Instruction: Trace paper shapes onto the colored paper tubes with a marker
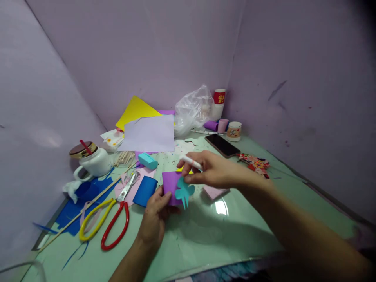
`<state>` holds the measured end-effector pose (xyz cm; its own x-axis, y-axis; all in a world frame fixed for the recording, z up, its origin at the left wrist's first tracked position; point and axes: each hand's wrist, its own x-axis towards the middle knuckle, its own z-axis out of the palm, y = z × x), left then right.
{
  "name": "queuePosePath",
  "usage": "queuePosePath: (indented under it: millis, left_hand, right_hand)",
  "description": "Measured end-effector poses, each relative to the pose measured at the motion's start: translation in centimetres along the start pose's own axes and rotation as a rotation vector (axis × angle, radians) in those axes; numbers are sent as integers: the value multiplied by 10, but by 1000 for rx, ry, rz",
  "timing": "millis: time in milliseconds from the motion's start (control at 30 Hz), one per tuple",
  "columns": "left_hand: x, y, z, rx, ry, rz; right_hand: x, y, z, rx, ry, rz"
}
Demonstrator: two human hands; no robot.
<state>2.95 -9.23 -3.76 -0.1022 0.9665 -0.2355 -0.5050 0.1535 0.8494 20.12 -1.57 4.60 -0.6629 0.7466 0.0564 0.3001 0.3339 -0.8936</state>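
My left hand (155, 213) is closed on a piece of purple paper (169, 183) that looks curved, with thumb in front. My right hand (202, 168) pinches a turquoise paper cut-out (185, 191) with rounded lobes and thin prongs, which overlaps the purple paper. Whether the two papers are stuck together I cannot tell. A white pen-like stick (190, 161) also sits between my right fingers. Just left of my left hand lies a curved blue paper piece (145, 191). Beyond it rests a folded turquoise paper piece (147, 161). Scissors (123, 196) with one yellow and one red handle lie open on the left.
At left stand a white mug (95, 162) and a long wooden stick (79, 214) over blue paper (66, 217). White sheets (149, 135), yellow paper (136, 109), and a plastic bag (194, 109) are at the back. Rightward are a phone (222, 145), a small jar (234, 131) and paper cups (218, 105).
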Motion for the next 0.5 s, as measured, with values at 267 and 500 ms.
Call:
queuePosePath:
  millis: [267, 500]
  left_hand:
    - [0, -8, -3, 68, -38, 17]
    - [1, -7, 1, 41, -64, -1]
  right_hand:
    - [10, 19, 25, -194, 50, 76]
    - [8, 26, 34, -111, 217, 132]
